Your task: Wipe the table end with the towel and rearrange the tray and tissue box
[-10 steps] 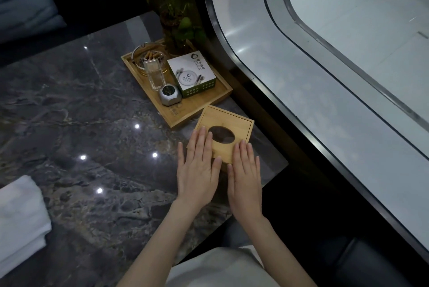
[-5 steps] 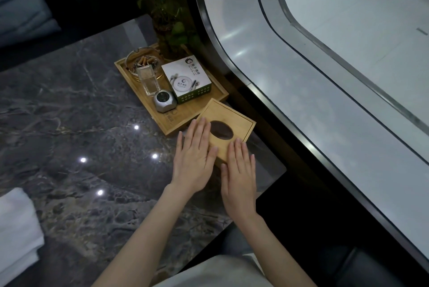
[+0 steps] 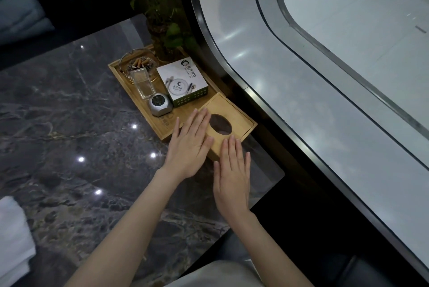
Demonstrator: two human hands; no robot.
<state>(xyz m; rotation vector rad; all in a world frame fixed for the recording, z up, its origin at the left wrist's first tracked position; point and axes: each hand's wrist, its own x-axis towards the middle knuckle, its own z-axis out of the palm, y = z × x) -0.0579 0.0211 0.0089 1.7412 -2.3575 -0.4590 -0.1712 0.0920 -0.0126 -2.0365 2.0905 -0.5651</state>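
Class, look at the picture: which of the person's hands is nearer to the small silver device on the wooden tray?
The left hand. Its fingertips lie just below and right of the silver device, partly on the tissue box. The right hand sits farther away, at the box's near edge.

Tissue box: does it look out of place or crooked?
Slightly. The tissue box sits turned against the tray, one corner over the tray's near end rather than flush beside it. Nothing looks spilled or damaged.

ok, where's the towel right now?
In the head view the white towel lies at the bottom-left frame edge on the marble table, partly cropped, well left of both hands and untouched.
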